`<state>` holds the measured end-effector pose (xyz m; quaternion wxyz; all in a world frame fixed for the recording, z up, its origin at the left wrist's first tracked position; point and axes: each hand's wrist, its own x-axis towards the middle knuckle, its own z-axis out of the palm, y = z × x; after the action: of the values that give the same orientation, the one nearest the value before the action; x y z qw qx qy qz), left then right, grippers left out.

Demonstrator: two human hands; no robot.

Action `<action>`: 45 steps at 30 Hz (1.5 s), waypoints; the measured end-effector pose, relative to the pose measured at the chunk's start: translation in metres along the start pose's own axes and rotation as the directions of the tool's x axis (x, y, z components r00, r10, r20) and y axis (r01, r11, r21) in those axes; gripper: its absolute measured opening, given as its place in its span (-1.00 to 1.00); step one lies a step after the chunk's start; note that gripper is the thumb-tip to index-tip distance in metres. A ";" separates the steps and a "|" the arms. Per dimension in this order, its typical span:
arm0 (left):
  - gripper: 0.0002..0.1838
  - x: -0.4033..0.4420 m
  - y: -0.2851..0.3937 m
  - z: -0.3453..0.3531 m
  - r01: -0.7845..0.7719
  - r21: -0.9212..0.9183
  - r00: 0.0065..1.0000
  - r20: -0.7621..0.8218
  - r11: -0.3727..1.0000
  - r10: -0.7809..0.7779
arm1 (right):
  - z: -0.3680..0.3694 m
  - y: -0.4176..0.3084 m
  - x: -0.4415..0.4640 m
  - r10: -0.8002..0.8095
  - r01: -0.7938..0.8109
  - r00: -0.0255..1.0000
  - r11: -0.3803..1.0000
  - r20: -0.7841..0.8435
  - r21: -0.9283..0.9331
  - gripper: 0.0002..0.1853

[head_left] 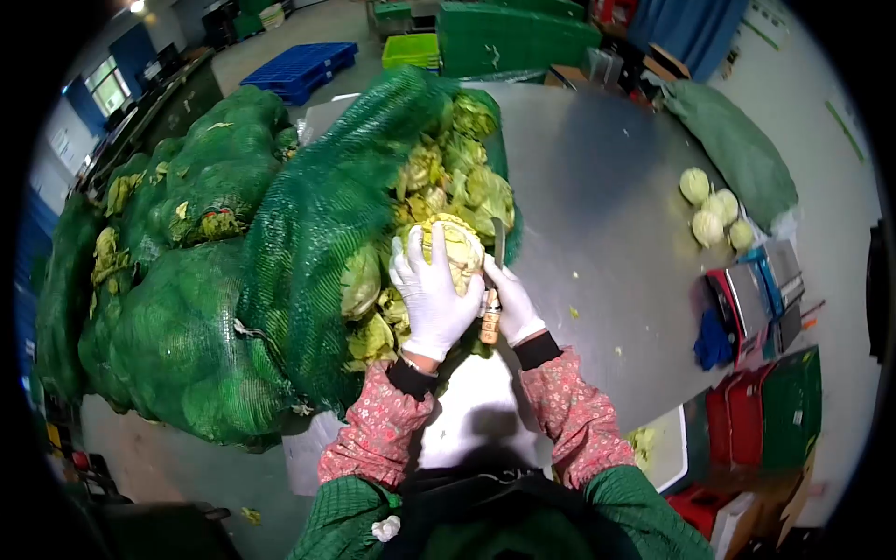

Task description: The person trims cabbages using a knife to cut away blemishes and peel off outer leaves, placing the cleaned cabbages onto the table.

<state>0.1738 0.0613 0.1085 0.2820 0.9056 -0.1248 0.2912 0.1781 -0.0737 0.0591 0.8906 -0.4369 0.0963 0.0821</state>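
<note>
My left hand (434, 301), in a white glove, grips a pale green cabbage (459, 247) from the near side, its fingers spread over the head. My right hand (516, 306), also gloved, is closed around the wooden handle of a knife (499, 245). The blade points away from me, along the right side of the cabbage; whether it touches is unclear. Beneath and beyond my hands, more cabbages (485, 191) and loose leaves (371, 341) spill from the mouth of a green mesh sack (322, 205).
Several full mesh sacks (191, 327) are piled at left. On the metal table (597, 177), several trimmed cabbages (707, 227) sit at the far right, beside a green sack (733, 140). A white bin (679, 453) with leaves stands below the table's right edge. Boxes (747, 289) lie right.
</note>
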 end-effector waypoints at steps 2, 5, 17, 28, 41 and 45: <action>-0.11 -0.020 0.017 -0.024 -0.109 -0.124 0.978 0.163 0.986 0.129 | -0.024 -0.009 -0.039 0.026 -0.029 0.992 0.999 -0.126 -0.016 -0.70; -0.14 -0.056 0.042 -0.059 -0.273 -0.238 0.829 0.434 0.932 0.353 | -0.071 -0.025 -0.108 0.070 -0.096 0.978 0.987 -0.195 -0.127 -0.63; -0.16 -0.200 0.072 -0.007 0.019 -0.364 0.770 0.599 0.931 0.219 | -0.146 0.024 -0.266 -0.059 -0.160 0.878 0.899 -0.474 -0.407 -0.52; 0.04 -0.206 0.083 0.003 0.029 -0.425 0.741 0.616 0.905 0.266 | -0.121 0.048 -0.317 -0.513 -0.088 0.850 0.094 -0.124 -0.992 -0.76; 0.04 -0.219 0.071 0.020 -0.014 -0.421 0.822 0.511 0.907 0.250 | -0.127 0.047 -0.283 -0.481 -0.068 0.875 -0.020 -0.050 -0.997 -0.93; 0.02 -0.221 0.074 0.019 -0.008 -0.422 0.832 0.500 0.906 0.240 | -0.116 0.042 -0.282 -0.385 -0.189 0.906 0.006 -0.177 -0.982 -0.93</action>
<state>-0.0228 0.0040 -0.0035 0.3955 0.8622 -0.3163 0.0094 -0.1158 -0.1580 0.0266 0.2845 -0.9450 0.1585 -0.0303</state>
